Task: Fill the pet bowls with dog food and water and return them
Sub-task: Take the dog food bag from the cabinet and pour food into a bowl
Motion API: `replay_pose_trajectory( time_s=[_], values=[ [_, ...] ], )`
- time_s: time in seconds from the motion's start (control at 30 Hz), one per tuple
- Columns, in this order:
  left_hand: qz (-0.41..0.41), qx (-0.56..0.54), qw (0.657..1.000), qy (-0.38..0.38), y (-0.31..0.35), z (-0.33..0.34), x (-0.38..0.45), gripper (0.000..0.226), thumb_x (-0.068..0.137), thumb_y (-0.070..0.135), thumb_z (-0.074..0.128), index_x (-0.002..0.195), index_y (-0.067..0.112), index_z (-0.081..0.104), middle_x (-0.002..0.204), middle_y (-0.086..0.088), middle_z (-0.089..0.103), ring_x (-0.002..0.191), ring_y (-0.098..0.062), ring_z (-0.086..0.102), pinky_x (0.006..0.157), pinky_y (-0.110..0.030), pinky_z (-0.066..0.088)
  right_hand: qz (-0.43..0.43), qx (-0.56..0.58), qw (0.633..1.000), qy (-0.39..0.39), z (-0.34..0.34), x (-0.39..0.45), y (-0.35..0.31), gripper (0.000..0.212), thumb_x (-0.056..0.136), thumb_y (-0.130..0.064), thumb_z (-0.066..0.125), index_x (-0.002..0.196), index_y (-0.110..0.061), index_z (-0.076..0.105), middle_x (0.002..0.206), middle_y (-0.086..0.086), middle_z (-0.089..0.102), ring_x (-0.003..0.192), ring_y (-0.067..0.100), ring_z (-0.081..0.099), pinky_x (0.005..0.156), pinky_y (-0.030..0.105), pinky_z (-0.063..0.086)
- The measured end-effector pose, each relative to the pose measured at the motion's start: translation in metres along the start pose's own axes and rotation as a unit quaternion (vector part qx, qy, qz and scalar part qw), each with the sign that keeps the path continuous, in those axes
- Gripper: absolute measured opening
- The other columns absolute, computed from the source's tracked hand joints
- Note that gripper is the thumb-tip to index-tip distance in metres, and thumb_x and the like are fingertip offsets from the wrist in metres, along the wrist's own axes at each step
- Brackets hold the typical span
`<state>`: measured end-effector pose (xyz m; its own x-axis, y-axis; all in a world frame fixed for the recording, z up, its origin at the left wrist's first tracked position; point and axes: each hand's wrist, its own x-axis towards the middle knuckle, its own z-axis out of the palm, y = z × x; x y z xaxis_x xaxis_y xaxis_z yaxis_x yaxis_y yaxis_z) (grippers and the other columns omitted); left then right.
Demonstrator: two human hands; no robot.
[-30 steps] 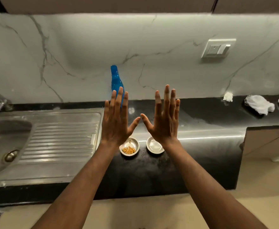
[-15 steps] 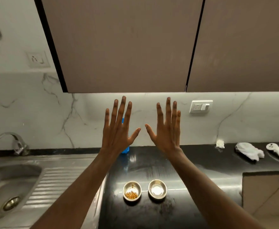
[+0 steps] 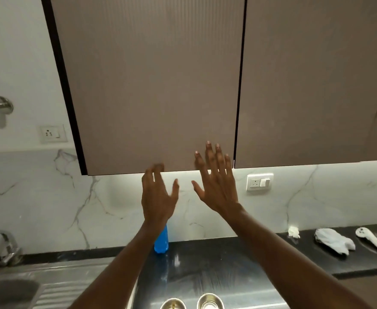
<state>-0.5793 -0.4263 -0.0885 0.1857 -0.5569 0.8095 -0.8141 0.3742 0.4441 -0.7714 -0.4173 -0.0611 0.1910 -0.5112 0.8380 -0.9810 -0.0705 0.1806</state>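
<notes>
Both my arms are raised in front of the wall cabinet (image 3: 151, 85). My left hand (image 3: 157, 197) is up with the fingers loosely bent and blurred at the tips, which reach the lower edge of the left cabinet door; it holds nothing. My right hand (image 3: 216, 188) is spread flat, fingers straight and apart, lying over the lower right corner of that same door, close to the dark seam between the two doors; it holds nothing either. Whether either hand actually touches the door I cannot tell.

Down at the near edge of the black table (image 3: 238, 259), at the bottom of the view, stand the two small steel pet bowls side by side. The left bowl (image 3: 173, 303) shows a few yellowish bits inside; the right bowl (image 3: 210, 301) has something pale inside, though I cannot tell what. Both are cut off by the frame.

A blue bottle (image 3: 161, 243) stands at the back edge of the table against the marble wall, partly hidden behind my left wrist. To the left lies the steel sink (image 3: 11, 293) with its tap (image 3: 7, 246). Along the far right of the table lie a crumpled white cloth (image 3: 333, 240), a small white scrap (image 3: 293, 231) and a white controller (image 3: 369, 237). A white switch plate (image 3: 260, 182) sits on the wall to the right of my right hand.
</notes>
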Motion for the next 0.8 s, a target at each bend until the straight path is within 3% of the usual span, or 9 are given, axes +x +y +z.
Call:
replay_pose_trajectory(
  time_s=[0.07, 0.1, 0.17, 0.2, 0.23, 0.27, 0.4, 0.67, 0.8],
  values=[
    [-0.22, -0.22, 0.95, 0.027, 0.017, 0.003, 0.006, 0.038, 0.102, 0.041, 0.07, 0.128, 0.015, 0.061, 0.13, -0.009, 0.068, 0.119, -0.03, 0.069, 0.099, -0.034, 0.058, -0.016, -0.011, 1.0, -0.004, -0.002, 0.008, 0.004, 0.093, 0.1, -0.058, 0.058, 0.173, -0.02, 0.014, 0.18, 0.019, 0.001, 0.167, 0.044, 0.006, 0.13, 0.063, 0.019],
    [-0.345, -0.308, 0.886, 0.045, 0.027, 0.0, 0.011, 0.041, 0.102, 0.043, 0.068, 0.128, 0.012, 0.062, 0.128, -0.011, 0.07, 0.116, -0.031, 0.071, 0.099, -0.034, 0.057, -0.023, -0.015, 1.0, -0.004, -0.003, 0.013, 0.006, 0.093, 0.1, -0.055, 0.059, 0.173, -0.019, 0.014, 0.18, 0.02, 0.0, 0.166, 0.044, 0.006, 0.13, 0.063, 0.019],
    [-0.528, -0.486, 0.696, 0.031, 0.04, -0.004, 0.021, 0.061, 0.106, 0.055, 0.055, 0.143, 0.007, 0.057, 0.142, -0.013, 0.066, 0.128, -0.033, 0.067, 0.111, -0.038, 0.052, -0.034, -0.021, 0.999, -0.006, -0.004, 0.021, 0.008, 0.093, 0.099, -0.051, 0.062, 0.172, -0.018, 0.015, 0.18, 0.021, 0.0, 0.166, 0.045, 0.006, 0.13, 0.064, 0.018],
    [-0.562, -0.574, 0.596, 0.007, 0.046, -0.006, 0.025, 0.07, 0.108, 0.06, 0.047, 0.153, 0.006, 0.049, 0.15, -0.012, 0.06, 0.138, -0.033, 0.061, 0.117, -0.04, 0.046, -0.041, -0.024, 0.999, -0.009, -0.005, 0.025, 0.009, 0.093, 0.098, -0.049, 0.062, 0.172, -0.018, 0.016, 0.18, 0.021, 0.0, 0.166, 0.046, 0.005, 0.13, 0.064, 0.018],
    [-0.564, -0.643, 0.519, -0.007, 0.05, -0.007, 0.029, 0.078, 0.109, 0.064, 0.041, 0.159, 0.005, 0.042, 0.156, -0.014, 0.055, 0.145, -0.033, 0.056, 0.121, -0.041, 0.041, -0.046, -0.025, 0.999, -0.011, -0.007, 0.029, 0.011, 0.092, 0.098, -0.049, 0.062, 0.172, -0.018, 0.016, 0.18, 0.022, 0.001, 0.166, 0.046, 0.005, 0.13, 0.064, 0.017],
    [-0.553, -0.685, 0.474, -0.014, 0.052, -0.008, 0.031, 0.084, 0.107, 0.069, 0.037, 0.161, 0.004, 0.039, 0.159, -0.015, 0.053, 0.147, -0.033, 0.053, 0.123, -0.042, 0.039, -0.048, -0.025, 0.998, -0.009, -0.008, 0.033, 0.012, 0.09, 0.099, -0.048, 0.06, 0.172, -0.018, 0.017, 0.18, 0.022, 0.001, 0.166, 0.046, 0.005, 0.13, 0.064, 0.017],
    [-0.529, -0.737, 0.421, -0.009, 0.053, -0.009, 0.039, 0.096, 0.102, 0.08, 0.034, 0.157, 0.002, 0.047, 0.156, -0.015, 0.056, 0.145, -0.032, 0.055, 0.121, -0.046, 0.043, -0.028, -0.011, 1.0, 0.0, -0.014, 0.044, 0.017, 0.084, 0.1, -0.049, 0.053, 0.172, -0.019, 0.022, 0.18, 0.023, 0.003, 0.166, 0.046, 0.005, 0.129, 0.064, 0.019],
    [-0.519, -0.734, 0.436, -0.047, 0.056, -0.01, 0.045, 0.085, 0.104, 0.071, 0.04, 0.155, 0.004, 0.048, 0.158, -0.013, 0.055, 0.148, -0.028, 0.052, 0.129, -0.042, 0.033, 0.003, -0.025, 0.999, -0.041, -0.023, 0.047, 0.016, 0.085, 0.094, -0.051, 0.064, 0.168, -0.028, 0.027, 0.178, 0.027, 0.005, 0.164, 0.052, 0.009, 0.125, 0.072, 0.023],
    [-0.523, -0.738, 0.421, -0.062, 0.051, -0.013, 0.046, 0.086, 0.103, 0.073, 0.041, 0.158, 0.006, 0.045, 0.16, -0.014, 0.053, 0.149, -0.03, 0.052, 0.129, -0.044, 0.032, 0.033, -0.017, 0.998, -0.055, -0.033, 0.042, 0.011, 0.08, 0.093, -0.05, 0.065, 0.164, -0.029, 0.035, 0.177, 0.029, 0.007, 0.163, 0.052, 0.01, 0.124, 0.072, 0.026]
  ],
)
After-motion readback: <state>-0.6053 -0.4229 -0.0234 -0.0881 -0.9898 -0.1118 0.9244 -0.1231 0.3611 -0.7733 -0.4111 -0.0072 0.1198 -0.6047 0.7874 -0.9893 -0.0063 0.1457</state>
